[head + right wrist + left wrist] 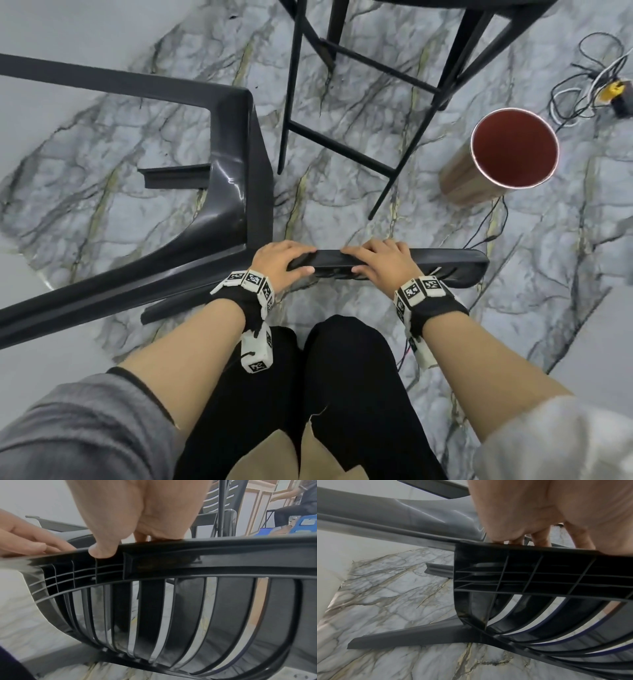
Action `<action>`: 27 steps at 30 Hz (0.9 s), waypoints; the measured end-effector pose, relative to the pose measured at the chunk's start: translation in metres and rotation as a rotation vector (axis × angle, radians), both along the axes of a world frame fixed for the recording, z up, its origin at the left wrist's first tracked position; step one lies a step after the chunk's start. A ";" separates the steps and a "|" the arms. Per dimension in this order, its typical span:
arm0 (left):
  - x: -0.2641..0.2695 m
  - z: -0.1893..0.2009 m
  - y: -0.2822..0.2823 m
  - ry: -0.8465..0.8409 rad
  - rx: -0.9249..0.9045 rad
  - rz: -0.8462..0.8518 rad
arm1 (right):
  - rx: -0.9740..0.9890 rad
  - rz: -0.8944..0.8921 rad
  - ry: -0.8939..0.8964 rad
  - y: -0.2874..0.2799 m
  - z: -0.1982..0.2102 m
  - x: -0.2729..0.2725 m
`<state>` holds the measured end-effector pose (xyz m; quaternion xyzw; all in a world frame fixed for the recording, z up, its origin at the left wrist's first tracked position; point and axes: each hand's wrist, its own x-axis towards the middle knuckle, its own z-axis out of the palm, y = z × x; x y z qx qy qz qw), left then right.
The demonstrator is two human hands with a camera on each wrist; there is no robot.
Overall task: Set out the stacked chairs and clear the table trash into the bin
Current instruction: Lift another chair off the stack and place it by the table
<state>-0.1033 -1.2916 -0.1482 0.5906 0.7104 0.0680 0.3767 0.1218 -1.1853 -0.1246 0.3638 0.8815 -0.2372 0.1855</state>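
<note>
A black plastic chair with a slatted back stands just in front of my knees; only its top rail (445, 262) shows from above. My left hand (291, 262) grips the rail's left end, fingers over the top and thumb on the near side. My right hand (373, 262) grips the rail next to it. In the left wrist view my left hand (539, 513) sits on the ribbed rail (539, 574). In the right wrist view my right hand (137, 513) holds the rail above the slats (188, 615), thumb pressed on its edge. A copper bin (513, 147) with a red inside stands open at the right.
A dark grey plastic frame on legs (239, 154) stands close at the left, almost touching the chair. Black metal legs with crossbars (342, 102) rise ahead. Cables and a yellow plug (613, 89) lie at the far right. A seated person (291, 507) is in the background.
</note>
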 end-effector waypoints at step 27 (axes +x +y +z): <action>-0.003 0.235 -0.034 -0.211 -0.024 0.134 | 0.117 -0.065 0.060 -0.050 0.245 0.013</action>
